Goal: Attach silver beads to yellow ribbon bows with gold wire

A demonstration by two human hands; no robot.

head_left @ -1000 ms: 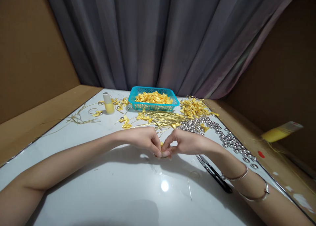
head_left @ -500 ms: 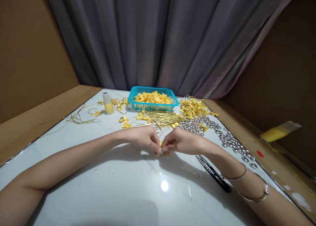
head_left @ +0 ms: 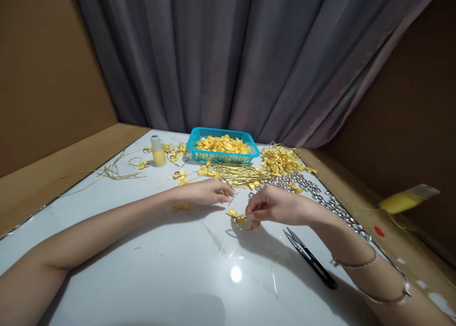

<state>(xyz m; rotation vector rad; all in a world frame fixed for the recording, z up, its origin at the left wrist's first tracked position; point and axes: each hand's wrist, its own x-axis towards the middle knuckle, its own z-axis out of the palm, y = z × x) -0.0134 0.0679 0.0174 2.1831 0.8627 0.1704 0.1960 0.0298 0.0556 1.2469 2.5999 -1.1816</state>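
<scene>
My right hand [head_left: 278, 205] pinches a small yellow ribbon bow [head_left: 232, 213] between thumb and fingertips, just above the white tabletop. A gold cord loop and a shiny silver bit hang with the bow; my fingers hide part of it. To its left, my left hand [head_left: 206, 191] reaches over the table with fingers stretched and nothing in them. Its fingertips are close to a bundle of gold cords [head_left: 240, 174]. Another yellow bow [head_left: 181, 206] lies beside my left wrist. Several small silver round pieces [head_left: 313, 189] spread out beyond my right hand.
At the back stands a blue basket [head_left: 223, 159] full of yellow bows, with a pile of corded bows [head_left: 281, 159] to its right. A white-capped bottle [head_left: 158, 155] is at the left. Black-handled thread snips [head_left: 311, 259] and a needle-like piece [head_left: 274, 282] lie in front.
My hands, together at the bow before, are now apart. The left has let go and opened, moving slightly left; the right has shifted right with the bow. The snips show fully now.
</scene>
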